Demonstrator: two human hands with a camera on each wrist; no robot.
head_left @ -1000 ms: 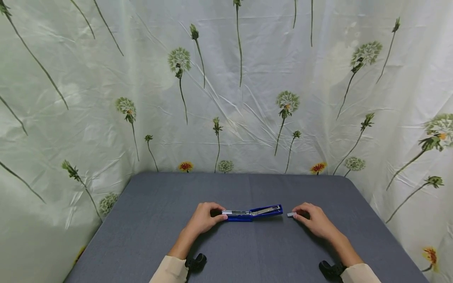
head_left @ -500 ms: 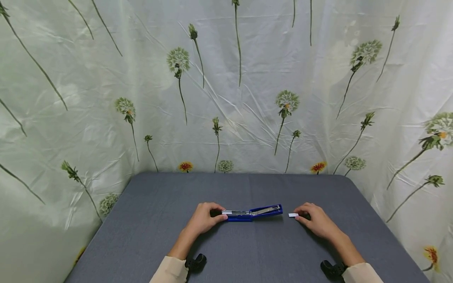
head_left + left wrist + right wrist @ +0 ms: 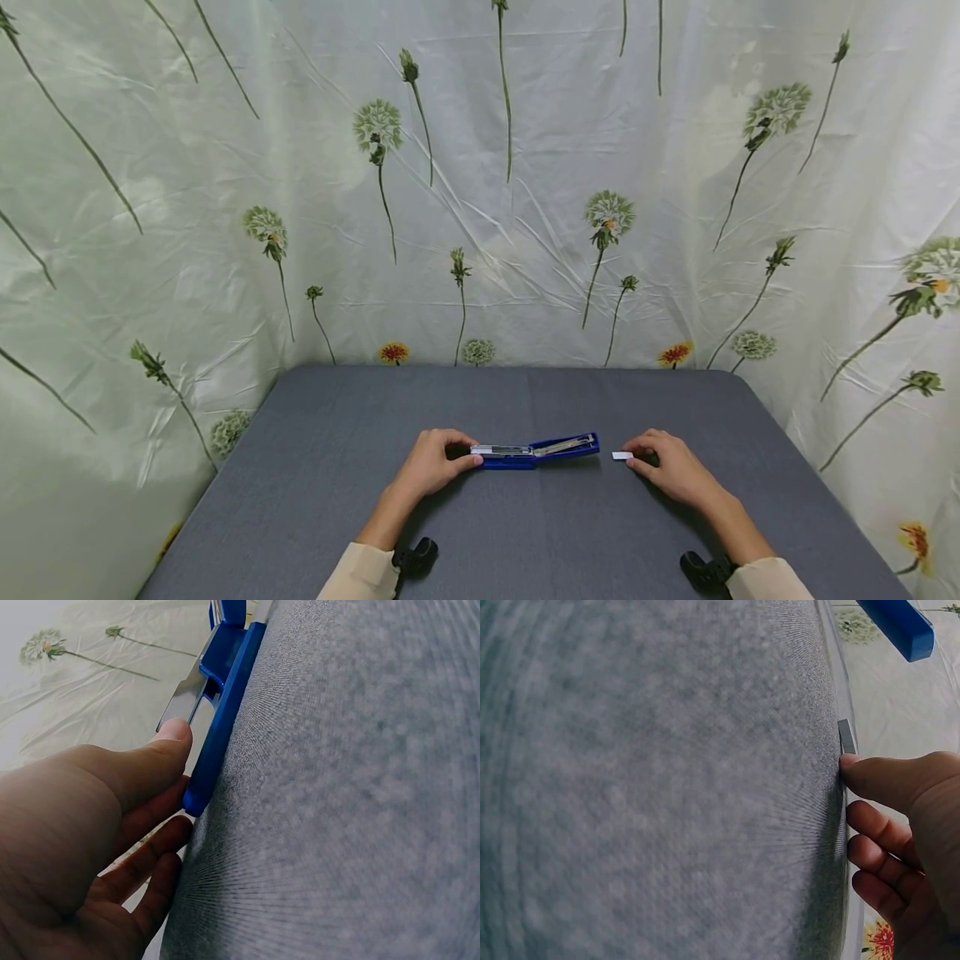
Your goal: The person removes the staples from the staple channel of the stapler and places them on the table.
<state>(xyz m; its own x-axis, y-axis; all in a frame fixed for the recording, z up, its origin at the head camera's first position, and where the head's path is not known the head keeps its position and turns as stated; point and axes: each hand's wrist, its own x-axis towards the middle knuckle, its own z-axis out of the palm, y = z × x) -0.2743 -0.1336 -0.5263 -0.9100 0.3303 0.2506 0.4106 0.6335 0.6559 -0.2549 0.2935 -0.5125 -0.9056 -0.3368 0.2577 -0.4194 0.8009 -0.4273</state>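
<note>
A blue stapler (image 3: 508, 464) sits on the table, its top swung back to the right and its metal magazine exposed. My left hand (image 3: 433, 461) grips the stapler's left end; in the left wrist view the thumb (image 3: 174, 731) presses the end of the metal magazine above the blue base (image 3: 225, 724). Between thumb and forefinger, my right hand (image 3: 667, 467) pinches a small silvery strip of staples (image 3: 621, 456), just right of the raised stapler top. The right wrist view shows the strip (image 3: 846, 736) close to the cloth, its gripped end hidden by the thumb.
Grey-blue cloth covers the table (image 3: 525, 533). A pale curtain (image 3: 480, 208) with printed dandelions hangs behind it and at both sides. Black straps (image 3: 416, 557) with camera mounts are on both wrists, by the beige sleeves.
The right hand has shifted slightly right, and the staple strip has turned so that a brighter face shows. The left hand and the stapler stay in place.
</note>
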